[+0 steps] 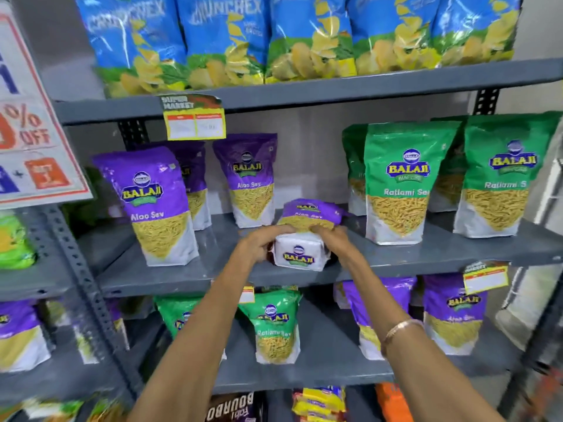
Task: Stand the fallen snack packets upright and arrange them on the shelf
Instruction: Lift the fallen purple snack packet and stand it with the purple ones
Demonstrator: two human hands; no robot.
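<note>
Middle tier of a grey metal shelf (170,275), snack aisle. One purple Aloo Sev packet (300,236) lies on its back in the gap between the standing purple Aloo Sev packets (158,205) at left and the green Ratlami Sev packets (396,190) at right, white base gusset facing the camera, purple top pointing toward the back wall. Both hands are on it: left hand (259,243) wrapped round the left flank near the base, right hand (335,239) closed on the right flank, fingers curled over the front face where the yellow sev shows. A thin bangle (399,328) sits on the right forearm. Packet appears partly raised at the base end, though contact with the shelf underneath cannot be made out. Handling judgement: a stand-up pouch, light, film soft and probably slick, contents loose and brittle, so hard squeezing would likely crush the sev and shift the weight. Best purchase looks to be low on both side seams, near the gusset, where the bag holds its shape. Pivoting on the base edge should bring it upright; the flat bottom ought to carry it once spread. Room exists either side, the neighbouring packets near but not touching.
</note>
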